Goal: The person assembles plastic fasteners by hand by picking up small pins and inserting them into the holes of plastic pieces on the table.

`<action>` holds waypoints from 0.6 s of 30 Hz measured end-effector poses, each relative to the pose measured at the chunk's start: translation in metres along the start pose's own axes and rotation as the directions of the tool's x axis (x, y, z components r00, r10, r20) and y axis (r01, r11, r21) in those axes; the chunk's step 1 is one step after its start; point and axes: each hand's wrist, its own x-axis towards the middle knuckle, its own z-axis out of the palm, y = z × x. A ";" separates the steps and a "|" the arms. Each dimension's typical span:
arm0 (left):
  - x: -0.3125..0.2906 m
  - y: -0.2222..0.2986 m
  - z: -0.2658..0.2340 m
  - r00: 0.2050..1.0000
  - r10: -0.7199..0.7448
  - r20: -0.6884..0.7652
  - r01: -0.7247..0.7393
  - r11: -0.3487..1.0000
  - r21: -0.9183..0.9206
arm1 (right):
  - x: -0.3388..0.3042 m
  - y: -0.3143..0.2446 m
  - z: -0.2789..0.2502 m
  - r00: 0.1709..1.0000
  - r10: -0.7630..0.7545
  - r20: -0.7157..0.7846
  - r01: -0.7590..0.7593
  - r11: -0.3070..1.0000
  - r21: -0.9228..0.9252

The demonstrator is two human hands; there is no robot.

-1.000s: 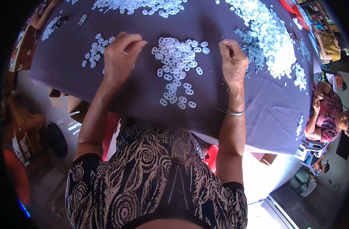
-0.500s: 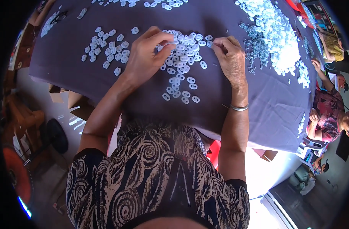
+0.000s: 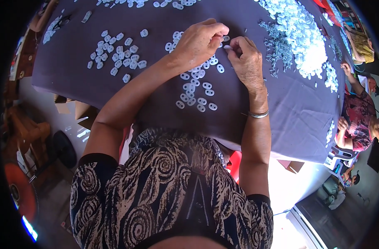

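Observation:
My right hand (image 3: 246, 58) pinches a small white oval plastic piece (image 3: 227, 47) between thumb and forefinger, above the dark tablecloth. Close beside it on the left, my left hand (image 3: 199, 43) has its fingers drawn together in a pinch; whatever is in them is hidden. Beneath the left hand and forearm lies a pile of white two-holed oval pieces (image 3: 194, 83), partly covered by them. A looser group of similar two-holed pieces (image 3: 119, 54) is spread to the left.
A big heap of white plastic pieces (image 3: 299, 41) lies at the right, with small grey metal pieces (image 3: 279, 52) beside it. More white pieces (image 3: 175, 5) are along the far side. Other people (image 3: 357, 120) sit at the right. A fan (image 3: 19, 186) stands at lower left.
My left hand has moved right, from over the pile to beside my right hand, its fingers closer together. My right hand has stayed nearly in place, still pinching the white piece.

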 end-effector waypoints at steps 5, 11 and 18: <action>-0.006 0.000 0.003 0.992 0.007 -0.125 -0.022 0.993 -0.117 | -0.002 -0.005 -0.003 0.976 0.215 0.030 -0.215 0.933 0.290; -0.008 0.002 0.002 0.991 0.048 -0.122 -0.060 0.994 -0.092 | 0.000 0.001 -0.008 0.968 0.247 0.049 -0.229 0.784 0.577; -0.006 -0.006 -0.003 0.977 -0.001 -0.212 -0.023 0.994 -0.110 | 0.001 -0.003 -0.007 0.989 0.144 -0.019 -0.142 0.987 0.071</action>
